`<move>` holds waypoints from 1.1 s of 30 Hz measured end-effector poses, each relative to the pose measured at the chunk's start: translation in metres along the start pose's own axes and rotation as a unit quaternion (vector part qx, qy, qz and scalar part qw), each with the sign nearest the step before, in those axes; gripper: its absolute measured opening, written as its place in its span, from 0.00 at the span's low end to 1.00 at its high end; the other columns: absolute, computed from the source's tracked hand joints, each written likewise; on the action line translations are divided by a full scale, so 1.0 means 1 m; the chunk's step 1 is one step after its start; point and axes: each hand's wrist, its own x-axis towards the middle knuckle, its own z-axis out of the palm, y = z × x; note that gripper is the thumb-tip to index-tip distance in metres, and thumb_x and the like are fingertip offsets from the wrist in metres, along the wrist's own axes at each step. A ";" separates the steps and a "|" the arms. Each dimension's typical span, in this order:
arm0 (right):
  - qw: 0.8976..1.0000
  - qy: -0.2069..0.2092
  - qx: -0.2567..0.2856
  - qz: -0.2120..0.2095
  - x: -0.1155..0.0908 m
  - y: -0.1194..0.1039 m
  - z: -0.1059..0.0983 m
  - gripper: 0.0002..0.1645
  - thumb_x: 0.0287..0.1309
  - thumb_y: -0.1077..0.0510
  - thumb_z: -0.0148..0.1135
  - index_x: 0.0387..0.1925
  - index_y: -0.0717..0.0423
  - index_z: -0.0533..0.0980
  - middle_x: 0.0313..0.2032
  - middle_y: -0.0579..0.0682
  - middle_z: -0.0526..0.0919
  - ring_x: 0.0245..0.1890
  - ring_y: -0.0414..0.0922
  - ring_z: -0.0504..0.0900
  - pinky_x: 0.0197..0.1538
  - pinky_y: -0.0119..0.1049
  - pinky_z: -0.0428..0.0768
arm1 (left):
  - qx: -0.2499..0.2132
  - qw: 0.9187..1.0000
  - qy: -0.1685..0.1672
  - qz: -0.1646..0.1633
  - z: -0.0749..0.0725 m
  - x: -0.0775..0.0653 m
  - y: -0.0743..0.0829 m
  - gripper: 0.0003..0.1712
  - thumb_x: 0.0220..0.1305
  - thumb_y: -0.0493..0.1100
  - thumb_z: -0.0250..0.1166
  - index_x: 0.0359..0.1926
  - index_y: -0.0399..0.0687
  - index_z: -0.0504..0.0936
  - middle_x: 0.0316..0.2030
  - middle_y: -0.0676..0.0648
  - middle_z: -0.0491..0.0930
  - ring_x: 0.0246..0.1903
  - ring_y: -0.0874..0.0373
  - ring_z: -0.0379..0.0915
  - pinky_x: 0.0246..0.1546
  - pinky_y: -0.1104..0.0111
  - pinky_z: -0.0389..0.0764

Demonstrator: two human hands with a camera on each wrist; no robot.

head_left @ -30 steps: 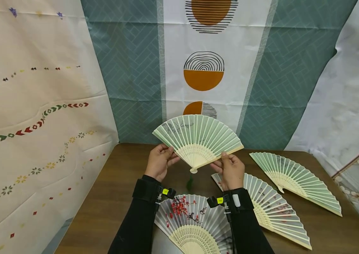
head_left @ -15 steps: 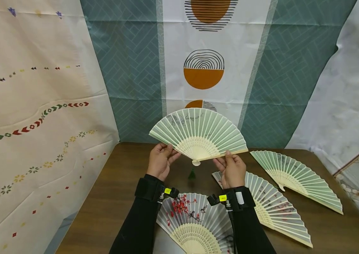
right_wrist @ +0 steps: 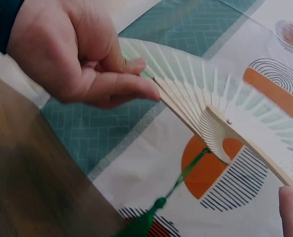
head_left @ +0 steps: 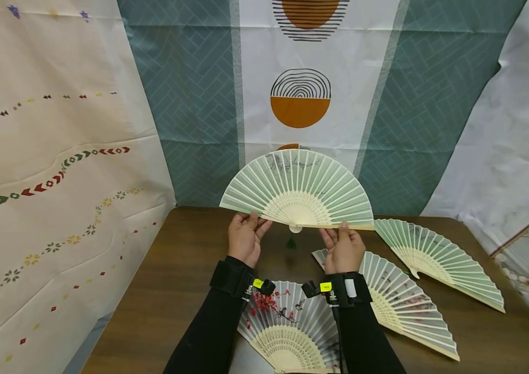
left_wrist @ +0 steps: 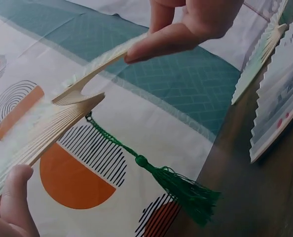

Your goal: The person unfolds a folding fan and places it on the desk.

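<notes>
A pale green folding fan (head_left: 297, 189), spread to a half circle, is held up over the far part of the table between both hands. My left hand (head_left: 245, 240) pinches its left end rib between thumb and fingers. On the opposite side my right hand (head_left: 345, 248) pinches the other end rib. From the pivot hangs a green tassel (left_wrist: 181, 190), dangling freely in both wrist views. The right hand (right_wrist: 82, 59) shows its thumb and forefinger on the rib near the leaf.
Below the forearms lies a spread fan with red blossoms (head_left: 288, 322). To the right rest a grey-white fan (head_left: 405, 304) and another green fan (head_left: 439, 257), both spread on the brown table (head_left: 152, 301). A patterned cloth (head_left: 199, 104) hangs behind.
The held fan has risen, spread wider and levelled, its lower edge now nearly horizontal. My left hand has shifted slightly right. The fans on the table keep their places.
</notes>
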 end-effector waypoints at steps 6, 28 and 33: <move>1.000 0.004 -0.001 0.006 -0.002 0.014 0.004 0.11 0.91 0.57 0.53 0.54 0.63 0.75 0.47 0.49 0.85 0.36 0.37 0.95 0.47 0.32 0.97 | -0.005 1.000 0.023 0.014 -0.010 -0.002 0.000 0.06 0.91 0.34 0.54 0.57 0.36 0.76 0.48 0.45 0.81 0.42 0.57 0.85 0.48 0.71 0.96; 0.948 -0.157 -0.200 0.193 -0.009 0.112 0.073 0.31 0.92 0.63 0.49 0.83 0.78 0.61 0.80 0.79 0.68 0.78 0.71 0.76 0.74 0.51 0.88 | 0.024 0.979 0.196 -0.044 -0.147 -0.023 0.048 0.24 0.95 0.40 0.44 0.80 0.32 0.68 0.58 0.42 0.72 0.66 0.50 0.75 0.84 0.53 0.76; 0.936 -0.158 -0.232 0.212 -0.003 0.131 0.077 0.31 0.91 0.62 0.52 0.82 0.79 0.62 0.75 0.81 0.75 0.74 0.67 0.82 0.68 0.46 0.92 | 0.056 0.969 0.226 -0.079 -0.161 -0.030 0.058 0.31 0.95 0.41 0.45 0.88 0.31 0.58 0.65 0.40 0.71 0.78 0.42 0.74 0.77 0.58 0.81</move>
